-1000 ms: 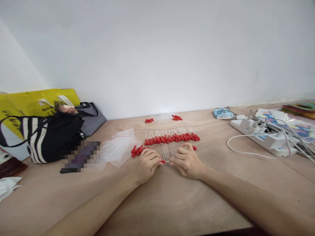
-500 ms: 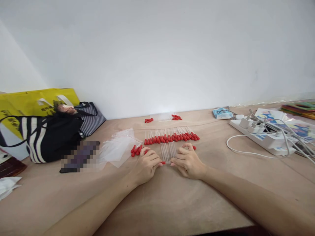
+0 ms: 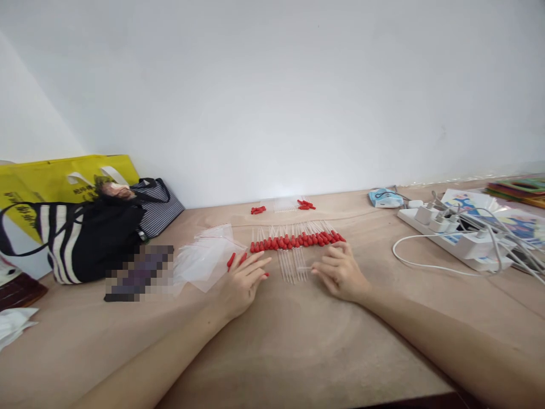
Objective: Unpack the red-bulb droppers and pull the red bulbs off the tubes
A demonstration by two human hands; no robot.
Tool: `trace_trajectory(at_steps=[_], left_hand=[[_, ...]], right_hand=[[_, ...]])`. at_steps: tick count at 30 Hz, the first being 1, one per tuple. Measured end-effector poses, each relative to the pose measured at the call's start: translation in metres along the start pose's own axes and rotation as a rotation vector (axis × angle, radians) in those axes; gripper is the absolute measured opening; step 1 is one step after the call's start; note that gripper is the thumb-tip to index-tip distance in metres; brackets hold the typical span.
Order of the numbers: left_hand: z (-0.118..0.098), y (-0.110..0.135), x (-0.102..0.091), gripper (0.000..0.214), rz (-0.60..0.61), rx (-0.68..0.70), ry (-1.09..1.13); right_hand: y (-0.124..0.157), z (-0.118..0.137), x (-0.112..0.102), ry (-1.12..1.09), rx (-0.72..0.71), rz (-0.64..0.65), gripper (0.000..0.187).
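Observation:
My left hand (image 3: 244,284) is over the left of the work area with its upper fingers stretched out. The tip of a red rubber bulb (image 3: 267,275) shows at its fingertips; the thumb is mostly hidden. Between the fingertips of my right hand (image 3: 343,274) is a thin clear dropper tube (image 3: 305,268), pointing left. Several bare clear tubes (image 3: 289,266) lie side by side between the hands. Behind them runs a row of droppers (image 3: 293,241), red bulbs toward me and tubes pointing away. Loose red bulbs (image 3: 231,260) lie just beyond my left hand.
Clear zip bags (image 3: 208,255) lie left of my left hand, beside a pixelated dark object (image 3: 142,272). More red bulbs (image 3: 306,204) and tubes lie near the wall. A power strip (image 3: 451,238) with cables and a blue mask (image 3: 385,197) are right; bags (image 3: 93,238) stand left.
My hands have moved apart: the left went left with the red bulb, the right moved right with the tube. The bare tubes between them are now more exposed.

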State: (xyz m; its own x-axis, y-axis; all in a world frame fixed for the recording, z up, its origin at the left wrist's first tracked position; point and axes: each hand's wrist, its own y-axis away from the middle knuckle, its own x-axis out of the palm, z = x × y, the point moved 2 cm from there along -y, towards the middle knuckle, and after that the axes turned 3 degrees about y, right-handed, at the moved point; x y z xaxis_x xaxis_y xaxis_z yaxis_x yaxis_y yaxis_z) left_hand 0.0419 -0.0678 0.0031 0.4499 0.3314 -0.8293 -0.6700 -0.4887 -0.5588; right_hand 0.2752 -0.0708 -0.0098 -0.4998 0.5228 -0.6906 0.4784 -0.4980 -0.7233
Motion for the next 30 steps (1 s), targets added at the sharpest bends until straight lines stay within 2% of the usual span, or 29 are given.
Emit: trace_trajectory(at_steps=[3,5,9,13,16,25,30], left_hand=[[0.009,0.006,-0.004,0.02,-0.067,-0.127,0.048],[0.012,0.004,-0.008,0.02,-0.136,-0.223,0.1],[0.029,-0.001,-0.018,0.024,-0.238,-0.443,0.093],[0.059,0.005,-0.029,0.031,-0.245,-0.687,0.097],[0.075,0.013,-0.029,0.034,-0.241,-0.808,0.152],[0.076,0.016,-0.014,0.033,-0.076,-0.869,0.135],[0.078,0.017,-0.017,0.033,-0.076,-0.905,0.106]], right_hand=[[0.004,-0.018,0.0,0.029,0.184,0.004,0.024],[0.004,-0.023,0.002,0.063,0.255,0.02,0.024],[0.001,-0.02,0.009,0.138,0.301,0.065,0.028],[-0.004,-0.014,0.017,0.194,0.314,0.08,0.026],[-0.008,-0.011,0.023,0.222,0.329,0.101,0.024],[-0.012,-0.005,0.024,0.177,0.289,0.19,0.027],[-0.011,-0.004,0.021,0.129,0.276,0.187,0.029]])
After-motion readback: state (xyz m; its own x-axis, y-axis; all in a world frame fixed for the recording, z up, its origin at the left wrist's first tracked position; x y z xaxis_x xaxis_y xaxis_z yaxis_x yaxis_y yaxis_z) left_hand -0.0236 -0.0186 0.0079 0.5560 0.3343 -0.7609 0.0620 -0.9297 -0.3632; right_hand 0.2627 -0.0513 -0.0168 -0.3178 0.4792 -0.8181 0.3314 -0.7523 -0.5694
